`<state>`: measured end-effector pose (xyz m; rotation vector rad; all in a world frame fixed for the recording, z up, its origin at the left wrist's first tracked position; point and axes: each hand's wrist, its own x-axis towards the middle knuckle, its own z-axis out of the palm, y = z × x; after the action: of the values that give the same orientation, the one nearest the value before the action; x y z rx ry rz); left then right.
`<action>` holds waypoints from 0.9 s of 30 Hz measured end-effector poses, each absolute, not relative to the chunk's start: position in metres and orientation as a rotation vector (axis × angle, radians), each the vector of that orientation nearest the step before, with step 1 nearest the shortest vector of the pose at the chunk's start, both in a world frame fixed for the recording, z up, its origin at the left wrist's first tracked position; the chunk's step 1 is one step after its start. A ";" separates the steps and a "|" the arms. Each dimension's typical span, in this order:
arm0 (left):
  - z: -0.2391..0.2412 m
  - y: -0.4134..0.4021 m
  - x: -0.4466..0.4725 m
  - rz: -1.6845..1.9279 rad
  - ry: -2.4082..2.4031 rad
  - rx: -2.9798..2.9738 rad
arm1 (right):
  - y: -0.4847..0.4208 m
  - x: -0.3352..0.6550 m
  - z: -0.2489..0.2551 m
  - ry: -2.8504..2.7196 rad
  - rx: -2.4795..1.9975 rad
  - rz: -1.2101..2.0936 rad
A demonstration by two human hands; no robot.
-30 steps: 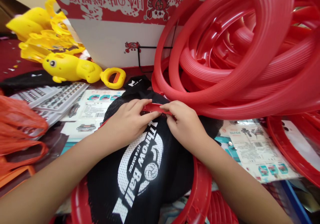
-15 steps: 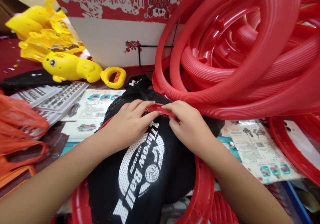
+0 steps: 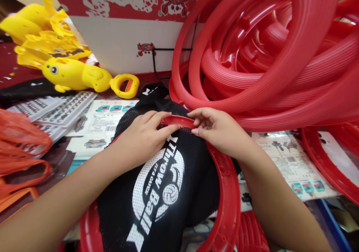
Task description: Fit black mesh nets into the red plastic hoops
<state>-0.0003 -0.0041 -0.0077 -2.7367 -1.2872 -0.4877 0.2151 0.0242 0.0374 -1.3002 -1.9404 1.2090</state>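
Note:
A black mesh net (image 3: 157, 192) with white "Throw Ball" lettering lies over a red plastic ring (image 3: 230, 192). At the top, a strip of the ring shows bare between my hands. My left hand (image 3: 140, 136) holds net and ring there, its fingers along the far side and its thumb on the mesh at the near side. My right hand (image 3: 217, 130) is at the right end of that bare strip. Its index finger reaches over the ring, its other fingers are loosely curled, and its thumb tip is by the mesh edge. Whether it touches the mesh is unclear.
Large red rings (image 3: 252, 76) are stacked at the back right, close to my right hand. A white and red carton (image 3: 120, 38) stands behind. Yellow toys (image 3: 75, 74), trays of small round parts (image 3: 67, 109) and an orange bag (image 3: 22, 139) are at the left. Printed cards (image 3: 294, 162) lie underneath.
My right hand has moved slightly right and its pinch has loosened. More bare ring shows between my hands and down the right side, where black mesh was before. My left hand stays in place.

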 end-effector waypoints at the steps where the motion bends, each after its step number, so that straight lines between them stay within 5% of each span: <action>1: -0.008 -0.004 -0.001 -0.486 -1.286 -2.742 | 0.025 0.216 0.037 -1.936 -1.297 1.231; 27: -0.008 -0.007 0.000 -0.445 -1.293 -2.729 | 0.017 0.212 0.045 -2.155 -1.355 0.835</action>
<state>-0.0004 -0.0066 -0.0080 -2.7288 -1.2927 -0.4449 0.2119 0.0167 0.0447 -1.3552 -2.1548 0.8353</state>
